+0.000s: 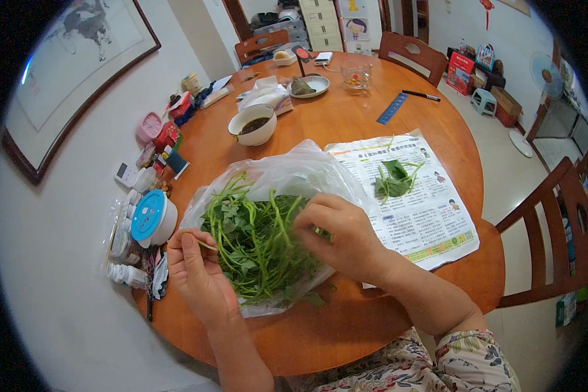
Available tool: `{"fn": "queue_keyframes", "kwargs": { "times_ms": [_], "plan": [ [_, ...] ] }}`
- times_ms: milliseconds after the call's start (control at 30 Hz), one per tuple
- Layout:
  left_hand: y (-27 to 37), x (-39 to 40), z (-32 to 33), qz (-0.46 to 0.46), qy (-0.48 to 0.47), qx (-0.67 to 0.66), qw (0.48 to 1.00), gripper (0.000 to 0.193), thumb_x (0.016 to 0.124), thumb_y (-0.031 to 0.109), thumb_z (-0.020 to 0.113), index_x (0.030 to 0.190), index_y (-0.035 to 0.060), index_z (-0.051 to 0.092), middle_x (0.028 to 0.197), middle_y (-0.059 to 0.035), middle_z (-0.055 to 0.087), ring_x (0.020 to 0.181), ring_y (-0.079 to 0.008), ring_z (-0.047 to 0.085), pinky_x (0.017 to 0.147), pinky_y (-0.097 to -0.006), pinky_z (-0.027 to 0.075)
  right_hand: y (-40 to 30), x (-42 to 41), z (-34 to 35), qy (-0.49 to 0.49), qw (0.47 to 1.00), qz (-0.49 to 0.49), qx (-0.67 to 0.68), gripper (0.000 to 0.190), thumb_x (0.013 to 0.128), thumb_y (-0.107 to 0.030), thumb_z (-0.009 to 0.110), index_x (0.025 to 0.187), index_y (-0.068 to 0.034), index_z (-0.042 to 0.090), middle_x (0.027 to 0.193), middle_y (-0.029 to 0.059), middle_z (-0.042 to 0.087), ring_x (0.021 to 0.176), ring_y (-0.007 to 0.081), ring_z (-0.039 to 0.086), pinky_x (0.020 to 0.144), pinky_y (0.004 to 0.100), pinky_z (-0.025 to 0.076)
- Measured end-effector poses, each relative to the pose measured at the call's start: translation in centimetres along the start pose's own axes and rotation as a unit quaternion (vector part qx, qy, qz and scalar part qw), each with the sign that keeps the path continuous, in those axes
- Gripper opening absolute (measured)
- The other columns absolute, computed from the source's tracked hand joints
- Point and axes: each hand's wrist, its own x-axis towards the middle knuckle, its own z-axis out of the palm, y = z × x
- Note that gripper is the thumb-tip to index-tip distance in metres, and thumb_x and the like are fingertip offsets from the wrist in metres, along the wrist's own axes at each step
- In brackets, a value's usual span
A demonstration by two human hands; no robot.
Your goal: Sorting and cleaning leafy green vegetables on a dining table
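A heap of leafy greens with long stems [255,245] lies in an open clear plastic bag [318,166] on the round wooden table [294,348]. At the bag's left side, my left hand [196,269] pinches a thin green stem [201,241] between thumb and fingertips. Over the right part of the heap is my right hand [345,235], its fingers curled and blurred by motion. Whether it holds anything is hidden. A printed newspaper sheet [411,228] lies right of the bag, with a few leaves and short stems [396,183] on it.
Behind the bag stand a bowl of dark liquid [255,134], a tissue pack [267,95], a plate [318,88] and a glass mug [356,78]. A blue ruler [392,109] lies farther right. A blue-lidded tub [149,220] and several jars line the left edge. A chair [539,250] stands right.
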Motion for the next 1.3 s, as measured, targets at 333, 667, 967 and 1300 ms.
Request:
{"fn": "queue_keyframes", "kwargs": {
  "times_ms": [333, 667, 967, 1300],
  "plan": [
    [-0.4, -1.0, 0.8, -0.016, -0.023, 0.061, 0.998, 0.006, 0.096, 0.008, 0.06, 0.099, 0.0026, 0.06, 0.086, -0.0039, 0.062, 0.077, -0.01, 0.056, 0.072, -0.0225, 0.047, 0.1, -0.1, -0.2, -0.061, 0.998, -0.007, -0.022, 0.009, 0.078, -0.004, 0.065, 0.086, -0.007, 0.063, 0.09, 0.0109, 0.061, 0.082, 0.034, 0.061, 0.073, 0.0433, 0.051],
    [-0.5, -3.2, 2.9, -0.043, -0.119, 0.196, 0.972, 0.011, 0.091, 0.003, 0.067, 0.101, -0.0002, 0.065, 0.092, 0.0006, 0.064, 0.081, -0.0048, 0.056, 0.072, -0.0179, 0.044, -1.1, -0.2, 0.1, -0.064, 0.992, -0.02, 0.109, 0.009, 0.082, -0.007, 0.065, 0.089, -0.003, 0.062, 0.085, 0.0143, 0.058, 0.082, 0.0353, 0.06, 0.069, 0.0406, 0.049],
    [0.0, -1.8, 2.0, -0.025, -0.1, 0.258, 0.961, 0.02, 0.093, 0.01, 0.065, 0.111, 0.0004, 0.065, 0.098, -0.0054, 0.067, 0.092, -0.0119, 0.06, 0.084, -0.0252, 0.048, 0.6, 0.1, -0.6, 0.111, 0.929, 0.197, 0.294, 0.01, 0.091, -0.011, 0.064, 0.094, -0.001, 0.063, 0.078, 0.0044, 0.062, 0.071, 0.0113, 0.056, 0.064, 0.0268, 0.047],
    [0.0, -0.6, 1.0, 0.098, -0.035, 0.344, 0.933, 0.02, 0.092, 0.005, 0.062, 0.112, 0.0009, 0.063, 0.103, -0.0029, 0.063, 0.089, -0.0095, 0.056, 0.078, -0.0251, 0.046, 6.1, 1.2, -4.6, 0.342, 0.609, 0.278, 0.66, 0.03, 0.101, -0.031, 0.052, 0.106, -0.002, 0.057, 0.088, 0.0079, 0.06, 0.074, 0.0163, 0.054, 0.065, 0.028, 0.049]
  ]
}}
